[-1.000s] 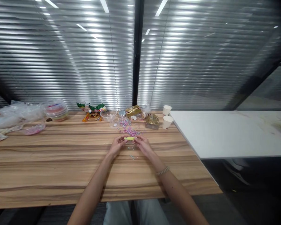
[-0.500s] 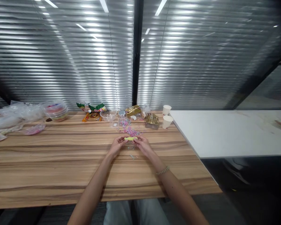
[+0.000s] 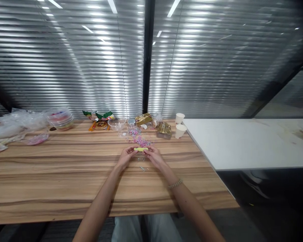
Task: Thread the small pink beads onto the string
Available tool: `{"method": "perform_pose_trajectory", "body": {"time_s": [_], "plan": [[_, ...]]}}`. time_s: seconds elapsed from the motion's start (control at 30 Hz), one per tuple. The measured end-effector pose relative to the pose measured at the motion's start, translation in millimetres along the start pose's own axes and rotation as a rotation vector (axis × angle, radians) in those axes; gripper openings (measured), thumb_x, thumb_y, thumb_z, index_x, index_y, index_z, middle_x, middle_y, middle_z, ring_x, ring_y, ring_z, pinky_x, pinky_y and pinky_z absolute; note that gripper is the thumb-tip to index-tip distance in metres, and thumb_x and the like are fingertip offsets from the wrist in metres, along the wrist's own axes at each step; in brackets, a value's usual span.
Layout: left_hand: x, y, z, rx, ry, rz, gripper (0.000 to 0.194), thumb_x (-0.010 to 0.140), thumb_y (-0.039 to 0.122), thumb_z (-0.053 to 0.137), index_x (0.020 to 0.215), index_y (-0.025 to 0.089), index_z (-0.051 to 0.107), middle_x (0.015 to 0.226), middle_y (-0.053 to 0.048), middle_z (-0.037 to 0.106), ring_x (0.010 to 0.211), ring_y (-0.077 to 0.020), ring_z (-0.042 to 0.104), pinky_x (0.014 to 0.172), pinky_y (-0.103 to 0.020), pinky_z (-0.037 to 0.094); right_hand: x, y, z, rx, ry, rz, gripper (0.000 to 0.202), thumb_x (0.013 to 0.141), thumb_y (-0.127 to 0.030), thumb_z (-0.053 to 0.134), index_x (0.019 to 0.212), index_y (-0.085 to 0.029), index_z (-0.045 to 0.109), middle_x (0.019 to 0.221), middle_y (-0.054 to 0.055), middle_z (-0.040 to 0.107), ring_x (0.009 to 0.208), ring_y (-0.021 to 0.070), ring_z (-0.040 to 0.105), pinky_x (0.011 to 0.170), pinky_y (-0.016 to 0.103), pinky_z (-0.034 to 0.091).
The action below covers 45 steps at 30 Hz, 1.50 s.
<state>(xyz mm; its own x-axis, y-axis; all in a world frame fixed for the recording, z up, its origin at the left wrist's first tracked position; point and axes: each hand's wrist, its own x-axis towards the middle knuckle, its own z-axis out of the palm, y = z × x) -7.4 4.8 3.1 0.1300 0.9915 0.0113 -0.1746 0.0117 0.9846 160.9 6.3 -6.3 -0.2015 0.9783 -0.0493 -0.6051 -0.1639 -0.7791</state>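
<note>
Between my two hands I hold a small yellow-green strip [image 3: 141,149] level above the wooden table [image 3: 73,174]; its exact kind is too small to make out. My left hand [image 3: 127,155] pinches its left end, and my right hand [image 3: 153,155] grips its right end. Just beyond the strip lies a loose pile of small pink, purple and pale pieces [image 3: 141,141]. Nearer to me, under the hands, a few thin pale bits [image 3: 142,168] are scattered on the wood.
Along the back stand a clear jar [image 3: 131,125], a clear bowl [image 3: 117,125], gold packets [image 3: 164,130] and two paper cups [image 3: 180,131]. Stacked clear tubs [image 3: 60,119] and plastic bags [image 3: 22,121] occupy the left. A white table [image 3: 244,144] adjoins on the right.
Both hands and the yellow-green strip stay in nearly the same place. At the far right edge, another person's hand on the white table has shifted slightly.
</note>
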Motion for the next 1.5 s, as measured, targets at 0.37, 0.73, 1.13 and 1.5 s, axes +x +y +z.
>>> {"method": "perform_pose_trajectory", "body": {"time_s": [0.37, 0.73, 1.13, 1.5], "plan": [[-0.5, 2.0, 1.1, 0.005, 0.008, 0.003, 0.041, 0.060, 0.033, 0.076, 0.097, 0.016, 0.067, 0.093, -0.009, 0.069, 0.087, -0.0203, 0.061, 0.074, -0.029, 0.047, 1.1, 1.9, -1.8, -0.018, -0.011, -0.002, 0.035, 0.055, -0.019, 0.078, 0.086, -0.017, 0.061, 0.081, 0.003, 0.067, 0.069, 0.0123, 0.060, 0.066, 0.025, 0.048], [-0.5, 2.0, 1.2, 0.021, 0.029, 0.000, 0.041, 0.059, 0.034, 0.076, 0.095, 0.016, 0.068, 0.091, -0.008, 0.069, 0.085, -0.0200, 0.062, 0.071, -0.027, 0.046, 1.6, 2.2, -2.0, -0.019, -0.010, 0.011, 0.034, 0.056, -0.019, 0.078, 0.084, -0.017, 0.060, 0.080, 0.003, 0.067, 0.070, 0.0134, 0.062, 0.069, 0.027, 0.049], [0.0, 3.1, 1.1, 0.025, 0.030, -0.001, 0.039, 0.059, 0.033, 0.077, 0.093, 0.017, 0.068, 0.091, -0.008, 0.069, 0.088, -0.0208, 0.061, 0.076, -0.030, 0.046, 1.8, 2.6, -3.3, -0.023, -0.013, -0.007, 0.031, 0.057, -0.018, 0.077, 0.083, -0.016, 0.061, 0.080, 0.003, 0.065, 0.069, 0.0118, 0.060, 0.068, 0.025, 0.048], [0.7, 0.7, 2.8, -0.047, -0.032, -0.002, 0.039, 0.058, 0.028, 0.078, 0.093, 0.015, 0.069, 0.092, -0.008, 0.069, 0.080, -0.0161, 0.061, 0.077, -0.027, 0.045, -0.3, -2.0, 1.6, -0.090, 0.004, -0.046, 0.029, 0.058, -0.028, 0.077, 0.079, -0.017, 0.060, 0.074, 0.001, 0.064, 0.064, 0.0109, 0.057, 0.064, 0.025, 0.045]]}}
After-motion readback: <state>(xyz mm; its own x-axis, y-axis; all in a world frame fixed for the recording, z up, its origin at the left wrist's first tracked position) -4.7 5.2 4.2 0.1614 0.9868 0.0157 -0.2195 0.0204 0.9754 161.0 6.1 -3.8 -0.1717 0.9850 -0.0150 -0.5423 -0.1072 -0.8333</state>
